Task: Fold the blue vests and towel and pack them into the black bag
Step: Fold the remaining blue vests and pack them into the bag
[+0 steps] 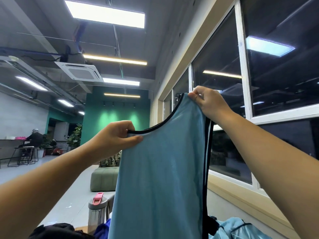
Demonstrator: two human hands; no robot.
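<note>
I hold a light blue vest (160, 169) with black trim up in the air in front of me, hanging full length. My left hand (115, 135) pinches its black neckline edge at the lower left. My right hand (210, 102) grips the shoulder strap, higher and to the right. Another light blue vest (236, 228) lies crumpled at the bottom right. A darker blue cloth (101, 230) shows at the bottom edge beside the black bag (57, 231) at the bottom left, mostly out of view.
A grey bottle with a pink lid (97, 209) stands behind the held vest. A green sofa (103, 180) sits beyond. A window wall with a sill (241, 192) runs along the right. A person sits far off at the left (33, 137).
</note>
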